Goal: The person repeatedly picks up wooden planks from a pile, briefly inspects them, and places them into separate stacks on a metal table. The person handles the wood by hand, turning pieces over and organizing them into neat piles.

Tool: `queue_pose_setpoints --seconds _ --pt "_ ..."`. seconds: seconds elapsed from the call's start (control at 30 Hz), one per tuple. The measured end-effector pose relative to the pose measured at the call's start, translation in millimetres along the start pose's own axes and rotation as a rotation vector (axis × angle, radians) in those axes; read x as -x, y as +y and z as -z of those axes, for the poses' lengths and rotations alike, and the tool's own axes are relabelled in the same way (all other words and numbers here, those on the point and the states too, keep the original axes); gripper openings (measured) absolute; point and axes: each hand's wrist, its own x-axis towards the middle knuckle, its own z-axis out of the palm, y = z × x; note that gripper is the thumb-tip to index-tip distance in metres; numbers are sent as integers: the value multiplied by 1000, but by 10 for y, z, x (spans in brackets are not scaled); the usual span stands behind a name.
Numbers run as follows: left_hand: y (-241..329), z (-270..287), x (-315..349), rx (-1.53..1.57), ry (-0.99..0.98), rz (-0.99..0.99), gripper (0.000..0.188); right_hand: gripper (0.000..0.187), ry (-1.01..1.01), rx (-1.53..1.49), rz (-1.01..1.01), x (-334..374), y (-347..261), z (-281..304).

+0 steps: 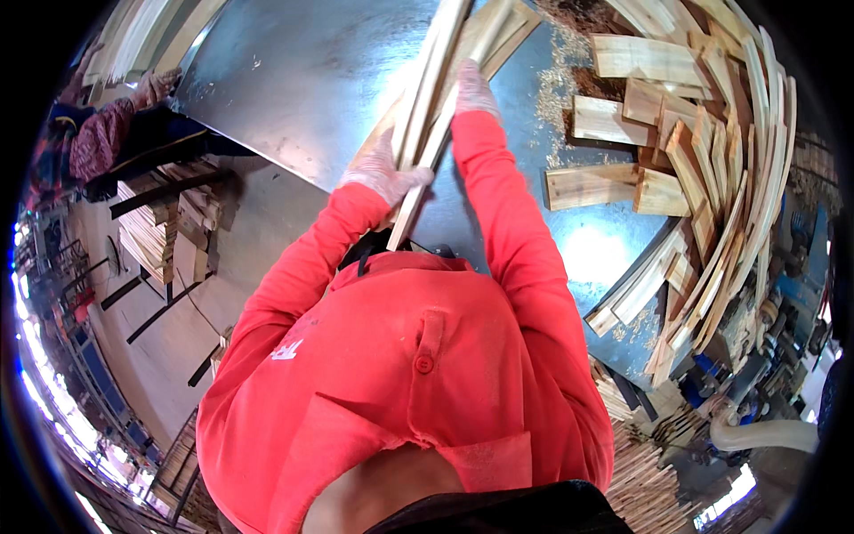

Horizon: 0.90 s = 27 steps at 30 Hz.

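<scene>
Both my hands wear pale, thin gloves, and red sleeves cover my arms. Several long, narrow wooden strips [427, 84] lie lengthwise in front of me above a metal table [302, 80]. Closed round their near part is my left hand [384, 171], its thumb lying across toward the right. Farther along, my right hand [474, 89] grips the right-hand strip [438, 141] from its outer side; some of its fingers are hidden. Under the strips, a wider board [516, 34] slants out at the far end.
Short boards [614, 120] and long curved-looking strips [761, 178] are heaped on the table's right side, with sawdust [559, 84] beside them. Another person's gloved hand [156, 87] is at the far left, near stacked strips [151, 36]. Wood stacks [147, 231] stand left on dark supports.
</scene>
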Motion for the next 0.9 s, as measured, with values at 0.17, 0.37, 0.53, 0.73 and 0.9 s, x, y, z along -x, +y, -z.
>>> queue_pose_setpoints --seconds 0.17,0.37,0.53,0.73,0.9 --pt "-204 -133 -156 163 53 -50 82 66 -61 -272 141 191 18 -107" --pt "-916 1046 -281 733 -128 10 58 61 85 231 217 814 480 728" --pt "-613 2076 -506 -619 177 336 72 56 368 -529 -78 1156 328 1213" --pt "-3494 3351 -1147 -300 157 -46 71 68 842 948 -154 1529 797 2862" --pt "-734 1735 -920 -346 646 -177 85 113 907 1000 -912 2053 1009 3759"
